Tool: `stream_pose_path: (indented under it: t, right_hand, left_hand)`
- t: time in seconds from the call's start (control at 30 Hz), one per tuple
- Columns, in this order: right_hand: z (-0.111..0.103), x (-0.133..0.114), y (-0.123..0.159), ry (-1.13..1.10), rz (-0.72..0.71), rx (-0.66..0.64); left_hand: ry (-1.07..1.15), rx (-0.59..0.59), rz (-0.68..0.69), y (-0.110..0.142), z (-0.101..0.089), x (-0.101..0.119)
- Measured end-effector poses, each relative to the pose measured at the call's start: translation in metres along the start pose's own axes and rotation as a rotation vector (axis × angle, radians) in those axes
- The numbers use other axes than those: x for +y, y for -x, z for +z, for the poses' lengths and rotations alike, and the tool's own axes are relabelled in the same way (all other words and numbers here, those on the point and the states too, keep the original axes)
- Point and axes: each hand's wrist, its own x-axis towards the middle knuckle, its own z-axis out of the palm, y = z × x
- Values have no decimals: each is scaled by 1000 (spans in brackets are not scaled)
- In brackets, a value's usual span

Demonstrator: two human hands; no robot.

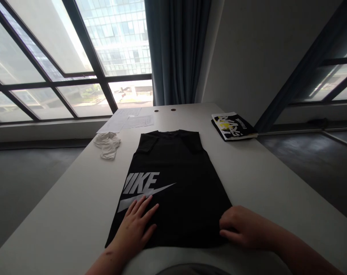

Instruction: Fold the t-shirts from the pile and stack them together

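Note:
A black T-shirt (179, 172) with a white printed logo lies flat on the white table (262, 179), its sides folded inward and its collar pointing away from me. My left hand (136, 225) rests flat on the shirt's near left part, fingers stretched out over the logo's lower edge. My right hand (242, 227) is at the shirt's near right corner, its fingers curled and pinching the fabric edge there.
A crumpled white cloth (107, 144) lies at the left of the table. Sheets of paper (127, 120) sit at the far end, by two round holes. A folded black garment with yellow and white print (233, 126) lies at the far right. Windows and a curtain stand behind.

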Motion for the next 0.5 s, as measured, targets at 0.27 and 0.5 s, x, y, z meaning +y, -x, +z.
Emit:
stream_pose_path:
  t: [0.27,0.5]
  right_hand:
    - [1,22,-29,130,32,403]
    - [38,58,-50,200,87,317]
  left_hand:
    - [26,-52,-61,-60,-22,-8]
    - [-105,-92,-24,-130,-2,-35]
